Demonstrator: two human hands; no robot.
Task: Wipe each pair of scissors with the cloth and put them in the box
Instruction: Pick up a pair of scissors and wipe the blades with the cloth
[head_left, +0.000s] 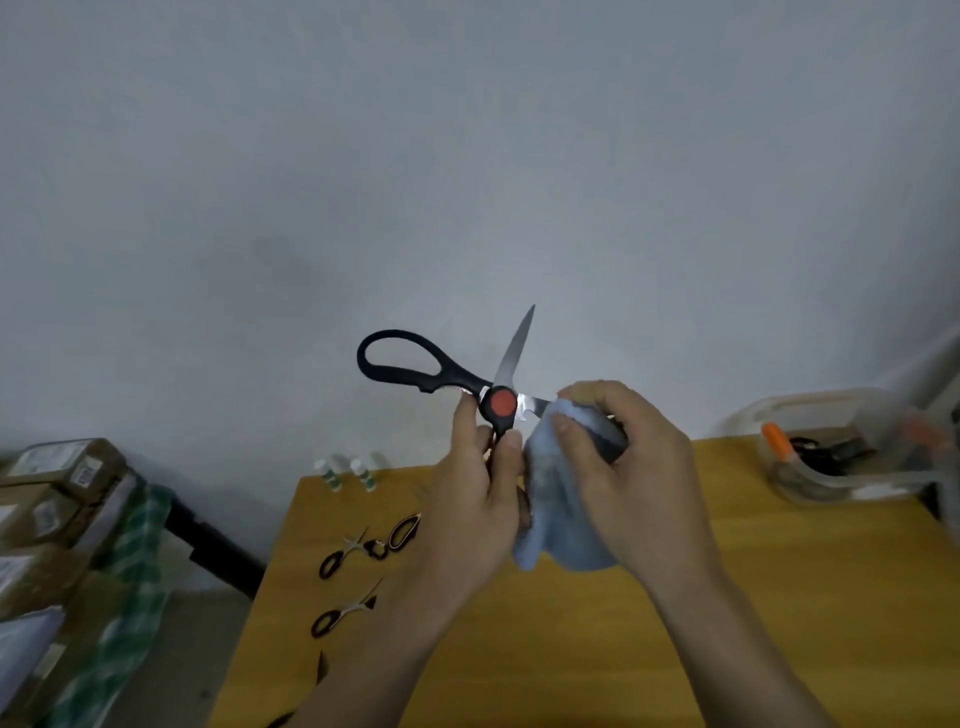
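Black-handled scissors (415, 364) with a red pivot disc are held up in front of the wall, blades spread apart. My left hand (478, 493) grips their lower handle just under the pivot. My right hand (628, 457) holds a light blue cloth (561, 499) folded round the blade that points right; that blade's tip is hidden in the cloth. The other blade points up, bare. A clear plastic box (810, 415) stands at the table's far right with an orange-handled tool and dark scissors inside.
Several small black-handled scissors (337, 558) lie on the left part of the yellow wooden table (779, 597). Small white bottles (343, 470) stand at its far left edge. Cardboard boxes (52, 493) and a green checked cloth sit left of the table.
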